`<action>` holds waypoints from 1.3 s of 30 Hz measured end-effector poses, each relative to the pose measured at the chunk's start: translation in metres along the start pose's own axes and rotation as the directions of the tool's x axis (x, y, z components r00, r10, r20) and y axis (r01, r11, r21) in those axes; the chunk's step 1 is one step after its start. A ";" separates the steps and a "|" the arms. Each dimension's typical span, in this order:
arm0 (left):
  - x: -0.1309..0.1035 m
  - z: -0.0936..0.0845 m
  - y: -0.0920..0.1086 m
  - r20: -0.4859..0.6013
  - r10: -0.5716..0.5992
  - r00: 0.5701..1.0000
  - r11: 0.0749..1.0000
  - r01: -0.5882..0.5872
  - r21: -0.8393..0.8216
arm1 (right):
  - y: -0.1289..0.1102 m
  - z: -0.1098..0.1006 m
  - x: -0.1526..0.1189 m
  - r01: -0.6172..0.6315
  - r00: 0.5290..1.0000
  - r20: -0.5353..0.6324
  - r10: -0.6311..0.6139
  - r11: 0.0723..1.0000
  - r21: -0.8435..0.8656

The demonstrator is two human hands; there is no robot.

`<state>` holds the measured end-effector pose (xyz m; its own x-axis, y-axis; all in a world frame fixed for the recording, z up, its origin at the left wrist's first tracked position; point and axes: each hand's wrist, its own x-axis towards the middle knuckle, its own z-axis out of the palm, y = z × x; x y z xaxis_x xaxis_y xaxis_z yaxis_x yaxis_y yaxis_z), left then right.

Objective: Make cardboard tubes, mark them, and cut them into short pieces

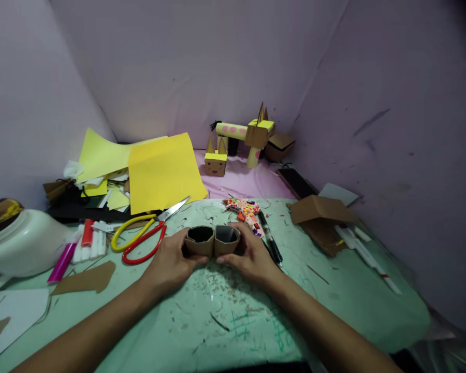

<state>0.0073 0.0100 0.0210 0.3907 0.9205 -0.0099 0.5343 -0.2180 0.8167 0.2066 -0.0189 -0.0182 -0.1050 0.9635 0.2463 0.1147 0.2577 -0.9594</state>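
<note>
Two short brown cardboard tubes stand side by side near the middle of the green table, their open ends facing up. My left hand [175,263] is closed round the left cardboard tube [200,242], thumb at its front. Round the right cardboard tube [226,244] my right hand [252,254] is wrapped in the same way. The tubes touch each other. Scissors [151,233] with one yellow and one red handle lie just left of my left hand. Beyond my right hand lie a black marker [270,237] and a flowery paper piece [245,210].
Yellow sheets [163,173] and markers [91,241] lie left, by a white jar [27,242]. A cardboard animal [233,131] and a small box head [216,164] stand at the back. Right are folded cardboard [320,210] and white strips [368,256].
</note>
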 end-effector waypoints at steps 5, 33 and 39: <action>0.002 -0.002 0.006 0.007 -0.048 0.999 0.998 0.048 -0.026 | -0.007 0.006 0.001 -0.028 0.999 -0.041 0.032 0.995 0.098; 0.000 0.002 -0.007 0.119 0.012 0.993 0.993 0.003 -0.121 | -0.014 0.001 -0.002 0.044 0.997 0.072 -0.035 0.990 -0.133; -0.002 -0.003 0.008 0.261 0.001 0.965 0.928 0.096 -0.359 | -0.024 0.003 -0.001 -0.111 0.994 0.037 0.108 0.989 0.095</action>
<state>0.0088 0.0075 0.0292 0.5733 0.8037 -0.1593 0.2643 0.0026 0.9644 0.2013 -0.0262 0.0042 -0.1281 0.9823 0.1363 0.0314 0.1414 -0.9894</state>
